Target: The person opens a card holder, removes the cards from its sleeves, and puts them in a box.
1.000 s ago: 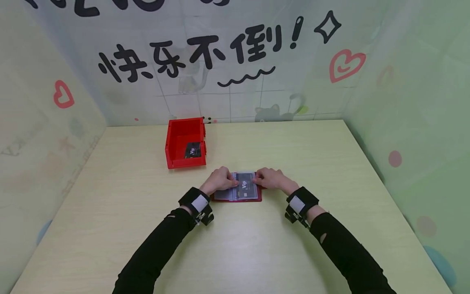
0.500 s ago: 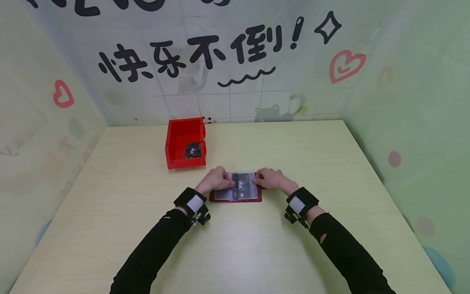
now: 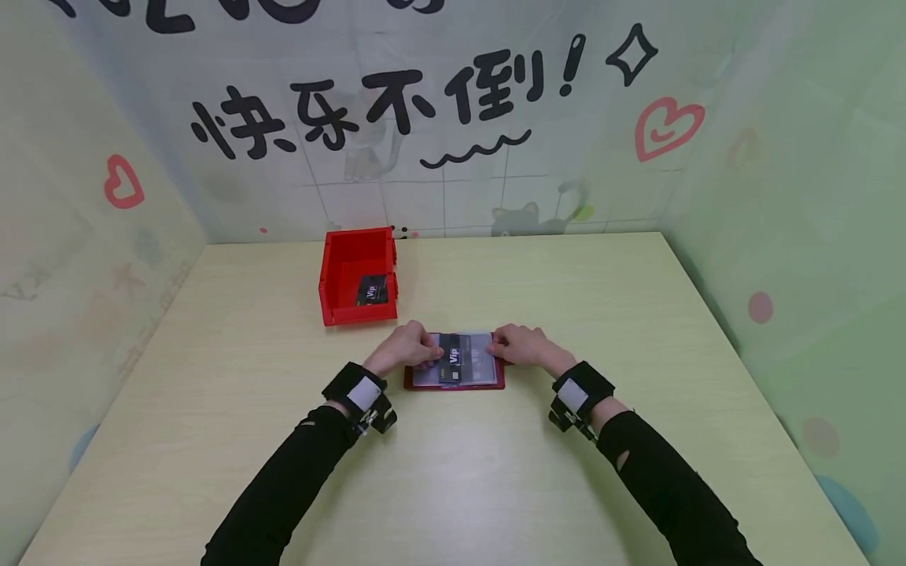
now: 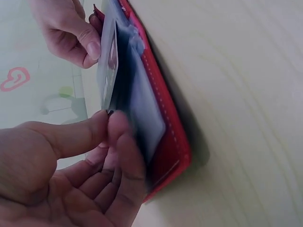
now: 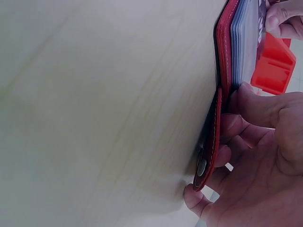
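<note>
So the red card holder (image 5: 225,56) is lying mid-scene on the pale tabletop (image 3: 453,487), clear pockets (image 3: 484,365) facing up. Left hand (image 3: 403,348) has its grip on a dark Vip card (image 3: 450,358), thumb and finger pinching its left edge, and that card looks partly out of its pocket, right part seemingly under the plastic. Right hand (image 3: 527,346) has its grip on the holder's right edge, thumb against the pocket stack, right by a red strap (image 5: 214,137) with a metal snap (image 5: 202,168). Far side, off to the left, there's a red bin (image 3: 359,316) with another Vip card (image 3: 372,289) lying in its near right corner, plus black bands (image 3: 583,385) on both wrists
</note>
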A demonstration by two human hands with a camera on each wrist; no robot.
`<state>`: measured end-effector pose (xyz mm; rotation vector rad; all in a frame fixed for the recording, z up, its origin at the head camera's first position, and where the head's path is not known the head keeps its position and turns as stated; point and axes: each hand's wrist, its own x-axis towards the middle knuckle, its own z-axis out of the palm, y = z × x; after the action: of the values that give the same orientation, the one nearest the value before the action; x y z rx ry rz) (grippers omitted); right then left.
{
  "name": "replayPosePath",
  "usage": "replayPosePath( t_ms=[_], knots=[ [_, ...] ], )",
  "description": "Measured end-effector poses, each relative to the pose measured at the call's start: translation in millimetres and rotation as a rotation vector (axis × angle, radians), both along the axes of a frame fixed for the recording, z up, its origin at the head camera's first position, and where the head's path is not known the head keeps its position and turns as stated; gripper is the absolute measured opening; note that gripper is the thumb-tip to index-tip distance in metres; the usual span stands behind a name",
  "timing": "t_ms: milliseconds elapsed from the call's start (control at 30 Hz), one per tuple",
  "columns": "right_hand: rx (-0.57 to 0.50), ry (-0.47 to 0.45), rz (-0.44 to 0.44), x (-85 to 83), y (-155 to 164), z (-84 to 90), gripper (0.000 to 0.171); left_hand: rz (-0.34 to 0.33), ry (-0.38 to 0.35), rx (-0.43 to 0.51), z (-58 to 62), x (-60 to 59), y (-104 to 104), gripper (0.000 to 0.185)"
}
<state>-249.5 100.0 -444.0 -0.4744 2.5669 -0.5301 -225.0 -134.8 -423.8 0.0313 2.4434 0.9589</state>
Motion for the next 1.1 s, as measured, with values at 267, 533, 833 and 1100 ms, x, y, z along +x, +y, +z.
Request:
replayPosePath(
  t_ms=[267, 533, 833, 1100],
  knots=[
    [-0.004, 0.014, 0.008, 0.1, -0.3, -0.3, 0.026, 0.032, -0.050, 0.148, 0.3, 1.6, -14.9, 0.026],
    [-0.007, 0.016, 0.009, 0.6, 0.5, -0.7, 0.025, 0.106, -0.097, 0.248, -1.3, 4.4, -17.5, 0.028],
    [-0.018, 0.024, 0.018, 1.9, 0.6, -0.2, 0.026, 0.152, -0.059, 0.261, 1.9, 7.2, -22.7, 0.034],
    [-0.012, 0.030, 0.023, 1.4, 0.6, 0.0, 0.026, 0.146, 0.031, 0.283, 17.2, 9.3, -32.1, 0.035]
  ],
)
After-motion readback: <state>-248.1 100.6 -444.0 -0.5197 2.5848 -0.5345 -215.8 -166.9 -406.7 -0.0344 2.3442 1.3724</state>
